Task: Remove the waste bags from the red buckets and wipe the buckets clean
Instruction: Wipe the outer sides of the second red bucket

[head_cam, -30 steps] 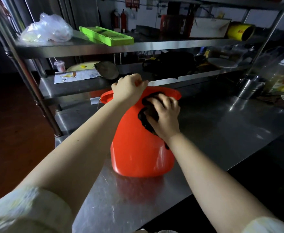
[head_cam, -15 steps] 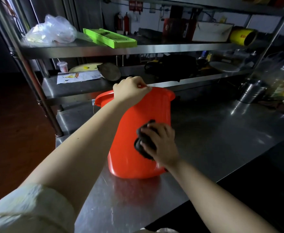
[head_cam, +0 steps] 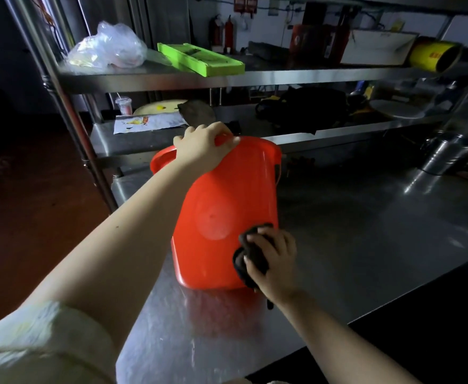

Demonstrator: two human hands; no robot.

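Observation:
A red plastic bucket (head_cam: 221, 206) stands on the steel table (head_cam: 365, 234), tipped away from me. My left hand (head_cam: 202, 146) grips its near rim. My right hand (head_cam: 273, 259) holds a dark cloth (head_cam: 251, 252) and presses it against the bucket's lower right side, close to the base. The inside of the bucket is hidden from view.
A steel shelf rack (head_cam: 155, 79) rises behind the bucket, holding a clear plastic bag (head_cam: 108, 48), a green tray (head_cam: 199, 58), a yellow can (head_cam: 435, 55) and papers (head_cam: 149, 121). A steel pot (head_cam: 443, 156) stands at the right. The table's left edge drops to a red floor (head_cam: 19, 217).
My right hand has slid the cloth down the bucket's outer wall from the rim to near the base. My left hand has kept its grip on the rim.

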